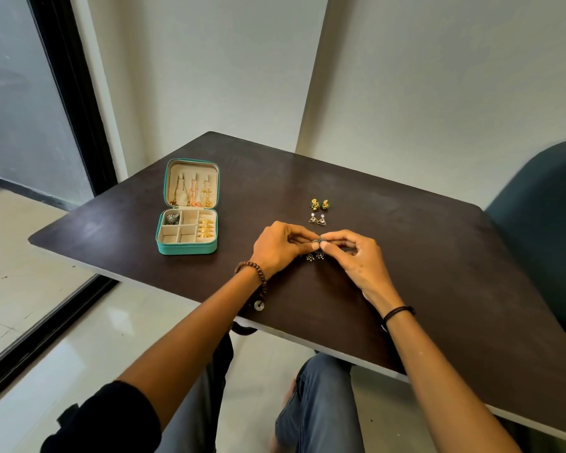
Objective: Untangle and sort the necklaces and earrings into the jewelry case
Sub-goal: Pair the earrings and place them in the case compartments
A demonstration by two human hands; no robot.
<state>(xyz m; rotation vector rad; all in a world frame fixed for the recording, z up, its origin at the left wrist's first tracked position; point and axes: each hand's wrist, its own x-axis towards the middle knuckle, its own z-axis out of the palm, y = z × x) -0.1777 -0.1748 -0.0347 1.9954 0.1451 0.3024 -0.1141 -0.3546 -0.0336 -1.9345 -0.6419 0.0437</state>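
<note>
Pale walls and a dark-framed window on the left close in a small corner, and the dark table (422, 263) fills most of it, its near edge running across the person's lap and its left corner jutting toward the window. At far right a teal chair (543, 223) stands against the table's right side. On the left part of the table the jewelry case (187, 249) lies open, necklaces (192, 191) hanging in its raised lid, gold rings (206, 228) in its right column and a dark piece (172, 219) in the far-left compartment; the other compartments look unfilled. The left hand (275, 248) and right hand (356, 259) meet at mid-table, each pinching between thumb and fingertips a pair of dark jhumka earrings (317, 242), whose bells hang just above the surface. This looks like the separating step: the pair seems hooked together and is being worked apart. Next would come a gentle pull or twist to free them, then a carry leftward to a free compartment. Just beyond the hands lie triangular earrings (317, 219), and farther off green-and-gold earrings (319, 204), both unsorted. Bare tabletop lies between hands and case, so the path left is unobstructed; the near edge sits well behind the wrists.
</note>
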